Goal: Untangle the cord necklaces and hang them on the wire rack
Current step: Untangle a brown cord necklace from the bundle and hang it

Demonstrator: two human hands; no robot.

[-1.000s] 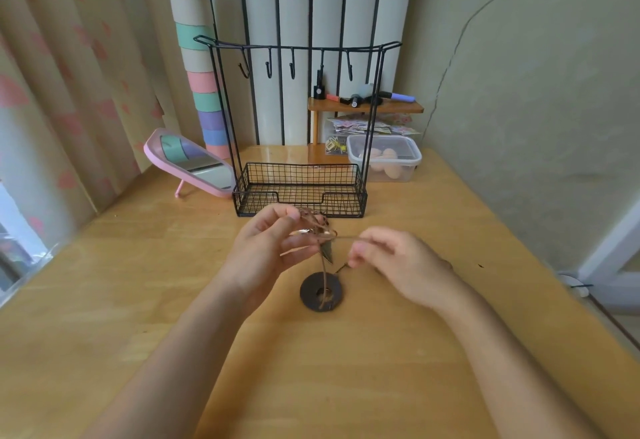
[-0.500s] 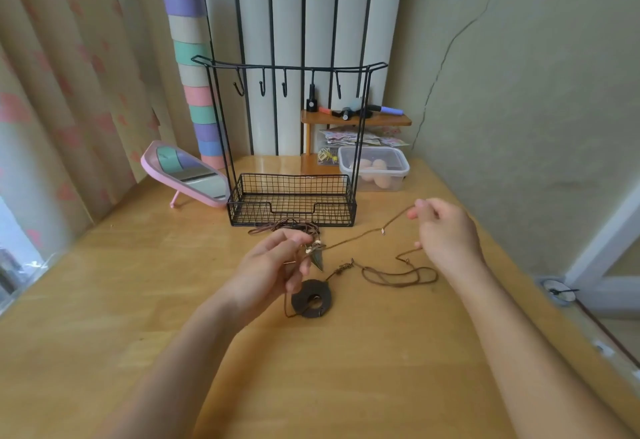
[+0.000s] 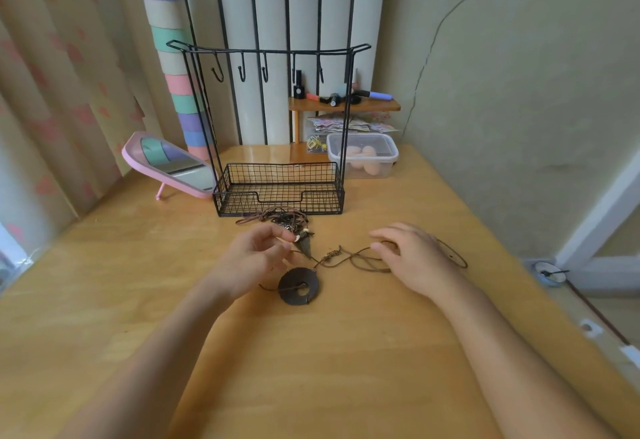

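Note:
Brown cord necklaces lie tangled on the wooden table in front of the black wire rack point(image 3: 277, 192), whose top bar carries several bare hooks. A dark round disc pendant point(image 3: 299, 286) lies flat near me. My left hand point(image 3: 256, 258) pinches the cord beside a pointed dark pendant point(image 3: 304, 246). A loose brown cord point(image 3: 360, 260) runs right from a small coiled knot. My right hand point(image 3: 412, 258) rests low over that cord, fingers curled down on it. A bunch of cords point(image 3: 277, 216) sits against the rack's basket.
A pink tilting mirror point(image 3: 173, 164) stands left of the rack. A clear lidded box point(image 3: 363, 156) sits behind the rack on the right, by a small wooden shelf point(image 3: 343, 104) with pens. The wall runs along the table's right edge; curtains hang left.
My right hand, which had pulled a cord up and to the right, has come down and left onto the table. The left hand stays at the pointed pendant.

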